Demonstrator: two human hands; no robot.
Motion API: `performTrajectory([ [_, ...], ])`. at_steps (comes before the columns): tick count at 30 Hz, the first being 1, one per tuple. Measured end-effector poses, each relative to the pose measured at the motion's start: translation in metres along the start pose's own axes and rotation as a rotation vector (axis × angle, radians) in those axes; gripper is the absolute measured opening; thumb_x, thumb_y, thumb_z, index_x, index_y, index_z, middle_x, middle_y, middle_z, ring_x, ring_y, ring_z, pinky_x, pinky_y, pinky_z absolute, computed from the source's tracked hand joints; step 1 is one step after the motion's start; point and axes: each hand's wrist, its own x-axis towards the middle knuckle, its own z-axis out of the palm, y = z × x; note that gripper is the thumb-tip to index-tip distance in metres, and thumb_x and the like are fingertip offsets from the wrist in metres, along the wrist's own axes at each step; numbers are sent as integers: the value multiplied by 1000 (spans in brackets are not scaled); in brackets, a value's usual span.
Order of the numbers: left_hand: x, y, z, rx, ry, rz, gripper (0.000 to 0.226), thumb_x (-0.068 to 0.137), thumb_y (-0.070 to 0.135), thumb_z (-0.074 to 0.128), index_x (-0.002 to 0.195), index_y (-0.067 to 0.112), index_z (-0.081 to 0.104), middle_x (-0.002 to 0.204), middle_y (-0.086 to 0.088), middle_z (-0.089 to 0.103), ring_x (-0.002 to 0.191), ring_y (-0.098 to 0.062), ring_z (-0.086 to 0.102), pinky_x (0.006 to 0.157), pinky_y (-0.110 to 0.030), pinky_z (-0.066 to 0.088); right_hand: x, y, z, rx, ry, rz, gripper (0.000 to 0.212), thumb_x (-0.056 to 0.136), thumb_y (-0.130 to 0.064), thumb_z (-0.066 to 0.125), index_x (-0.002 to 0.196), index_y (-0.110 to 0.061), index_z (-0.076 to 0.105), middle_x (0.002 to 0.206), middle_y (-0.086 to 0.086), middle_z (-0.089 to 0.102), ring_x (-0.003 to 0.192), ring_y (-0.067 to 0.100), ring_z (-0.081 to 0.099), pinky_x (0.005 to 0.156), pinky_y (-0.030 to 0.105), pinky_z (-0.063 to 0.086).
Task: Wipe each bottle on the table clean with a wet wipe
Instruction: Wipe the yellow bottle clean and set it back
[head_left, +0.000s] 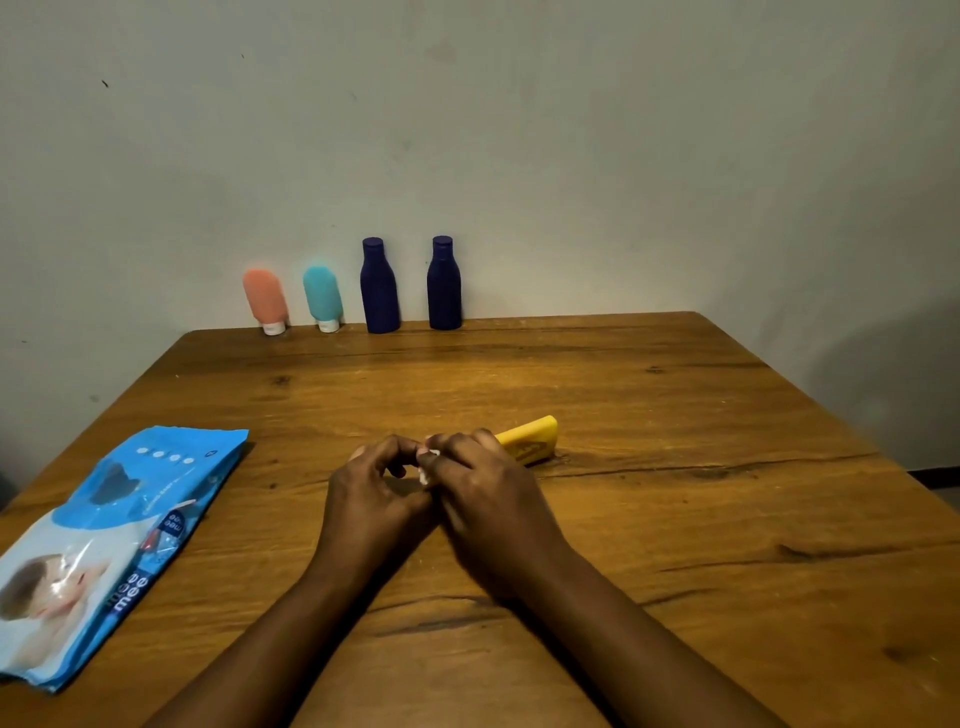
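While both my hands met over the middle of the table (675, 467), they were curled around a small white wipe (423, 470). My right hand (483, 483) pinched it at the fingertips. My left hand (374, 488) had its fingers bent toward the same piece and seemed to hold it too. Only a small bit of the wipe showed between them, so I could not tell how it was folded.

The yellow bottle (532, 440) lay on its side on the table, just behind my right hand and partly hidden by the knuckles. Its long axis ran from near left to far right, with the flat end pointing far right. The right hand was clearly nearer to it than the left, so I judged that this hand only needed a short reach forward. The bottle looked like smooth plastic with a darker label on its side; I could see no dirt on it.

Four others stood in a row at the far edge, well apart from my hands: an orange tube (266, 301) and a teal tube (323, 299) on their white caps, then a blue bottle (379, 291) and a second blue bottle (444, 286). The pack (119, 519) lay near left.
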Motion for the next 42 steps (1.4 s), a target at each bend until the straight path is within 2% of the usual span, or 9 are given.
performTrajectory([
  [5, 0, 2, 0, 13, -5, -8, 36, 62, 13, 89, 83, 35, 69, 90, 7, 66, 88, -13, 63, 71, -42, 59, -2, 16, -8, 9, 9, 70, 28, 92, -20, 57, 119, -16, 63, 122, 0, 60, 110, 13, 51, 83, 26, 46],
  [9, 0, 6, -1, -74, -23, -92, 36, 64, 3, 88, 88, 22, 69, 88, -1, 68, 77, -12, 71, 62, -30, 61, -1, 46, -16, -31, 108, 282, 25, 88, -14, 60, 113, -17, 65, 120, -2, 61, 107, 10, 52, 86, 23, 48],
  [12, 0, 6, -2, -97, -40, -102, 36, 65, 5, 88, 90, 23, 69, 89, -1, 69, 80, -16, 72, 66, -37, 63, 1, 48, -16, -19, 121, 291, 25, 87, -12, 61, 111, -16, 66, 120, -1, 61, 108, 11, 52, 86, 21, 48],
  [18, 1, 3, -2, -154, -68, -106, 34, 68, 10, 84, 91, 32, 71, 91, 11, 70, 93, -25, 69, 77, -55, 59, 1, 5, 2, 0, -45, -50, 34, 83, -12, 68, 116, -17, 63, 121, -1, 60, 106, 10, 50, 79, 18, 43],
  [21, 3, 1, -1, -151, -57, -112, 34, 61, 21, 89, 88, 32, 71, 90, 3, 70, 91, -25, 70, 76, -54, 60, 2, 24, -3, 33, -1, 96, 32, 85, -15, 65, 117, -18, 63, 122, -2, 59, 109, 10, 51, 85, 23, 49],
  [24, 5, 0, 0, -123, -39, -119, 38, 63, 10, 90, 85, 33, 70, 91, -2, 70, 86, -21, 72, 71, -49, 62, 1, 44, -9, 8, 65, 227, 27, 87, -15, 63, 113, -18, 65, 119, -3, 60, 105, 8, 52, 83, 19, 48],
  [31, 2, 3, -2, -102, -72, -88, 32, 68, 15, 86, 88, 32, 70, 90, 15, 68, 91, -23, 67, 76, -54, 59, -1, 9, 4, -33, -28, -20, 37, 85, -14, 65, 121, -19, 59, 124, -1, 57, 109, 11, 49, 79, 20, 44],
  [38, 4, 4, 0, -63, -48, -103, 36, 63, 12, 90, 86, 32, 69, 94, 0, 69, 86, -17, 70, 67, -43, 63, 0, 73, -16, -9, 172, 383, 28, 89, -9, 58, 115, -15, 64, 121, -1, 60, 109, 8, 50, 90, 20, 47],
  [42, 4, 2, -1, -110, -62, -127, 37, 62, 13, 90, 86, 33, 70, 94, 3, 70, 91, -21, 71, 71, -47, 62, 1, 42, -7, -9, 109, 257, 27, 90, -13, 57, 116, -18, 62, 124, -2, 57, 110, 8, 49, 86, 19, 46],
])
